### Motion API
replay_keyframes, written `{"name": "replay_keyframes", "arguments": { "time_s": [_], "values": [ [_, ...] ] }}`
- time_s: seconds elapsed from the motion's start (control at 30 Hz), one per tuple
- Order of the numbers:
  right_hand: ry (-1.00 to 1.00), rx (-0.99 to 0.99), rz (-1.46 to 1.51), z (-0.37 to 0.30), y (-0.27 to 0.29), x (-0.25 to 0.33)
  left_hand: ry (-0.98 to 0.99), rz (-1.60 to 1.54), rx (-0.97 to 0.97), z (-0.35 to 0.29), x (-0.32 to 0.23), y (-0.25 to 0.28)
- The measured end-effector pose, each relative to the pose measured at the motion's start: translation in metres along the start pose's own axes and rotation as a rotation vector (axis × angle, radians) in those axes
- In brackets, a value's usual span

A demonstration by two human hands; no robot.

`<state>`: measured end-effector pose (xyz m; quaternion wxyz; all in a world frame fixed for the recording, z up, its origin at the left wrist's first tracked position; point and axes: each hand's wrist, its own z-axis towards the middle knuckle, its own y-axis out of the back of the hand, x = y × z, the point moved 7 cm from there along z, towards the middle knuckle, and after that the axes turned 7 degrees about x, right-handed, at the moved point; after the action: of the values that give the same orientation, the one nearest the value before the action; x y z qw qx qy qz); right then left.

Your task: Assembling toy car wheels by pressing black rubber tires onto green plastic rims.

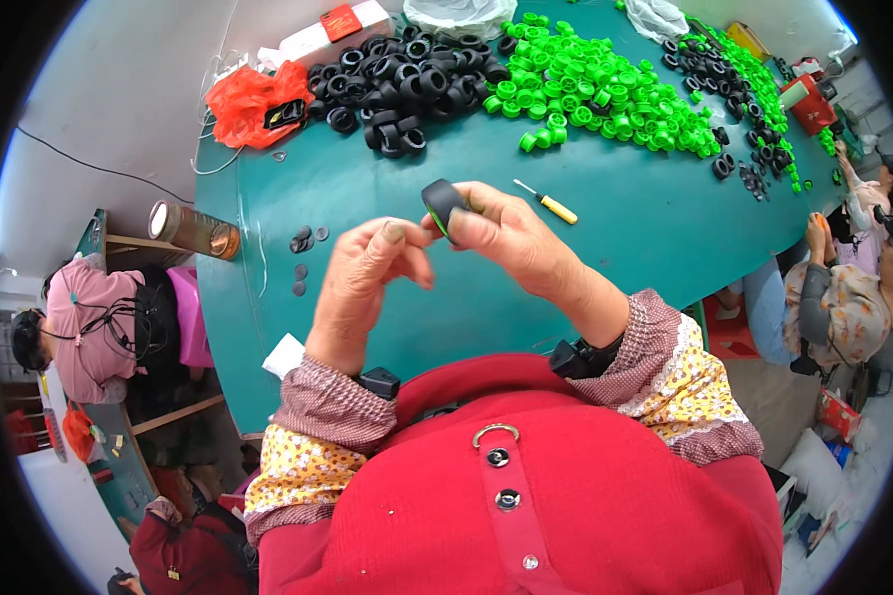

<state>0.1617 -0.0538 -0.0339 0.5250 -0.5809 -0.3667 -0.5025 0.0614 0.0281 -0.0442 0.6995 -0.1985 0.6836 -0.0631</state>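
Observation:
My right hand (511,233) grips a black toy tyre (441,203) between thumb and fingers, and a green wheel rim shows at its lower edge. Close by on the left, my left hand (367,266) has its fingers curled in, with the thumb against the index finger; whether something small is pinched there is hidden. Both hands are above the green table (446,317). Left of my left hand lie several small black discs (303,241). A screwdriver (556,205) with a yellow handle lies to the right of my right hand.
Black tyres (407,84) and green wheel rims (595,84) lie heaped at the back. A red plastic bag (253,109) and a lidded amber jar (203,233) are on the left. Further heaps are at the far right, where people (843,297) sit; another person (99,322) is at left.

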Motion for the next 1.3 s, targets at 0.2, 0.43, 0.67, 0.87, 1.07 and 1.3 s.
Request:
{"name": "replay_keyframes", "arguments": {
  "time_s": [0.2,0.43,0.67,0.87,1.07,1.3],
  "values": [
    [-0.202,0.239,0.351,-0.01,0.0,-0.022,-0.106,0.65,-0.251,-0.001,-0.034,-0.003],
    [-0.221,0.184,0.464,-0.01,-0.017,-0.017,-0.233,1.046,-0.241,0.007,-0.052,-0.04],
    [-0.252,0.211,0.604,-0.01,-0.018,-0.022,-0.326,1.14,-0.257,0.008,-0.051,-0.042],
    [-0.248,0.127,0.615,-0.022,-0.003,-0.028,-0.298,1.169,-0.211,0.021,-0.035,-0.049],
    [-0.249,-0.044,0.286,-0.074,0.041,-0.027,-0.191,1.13,-0.011,0.015,0.013,-0.033],
    [-0.509,-0.759,-0.077,-0.267,0.144,-0.062,0.37,1.088,-0.04,-0.023,0.108,0.075]
  ]
}}
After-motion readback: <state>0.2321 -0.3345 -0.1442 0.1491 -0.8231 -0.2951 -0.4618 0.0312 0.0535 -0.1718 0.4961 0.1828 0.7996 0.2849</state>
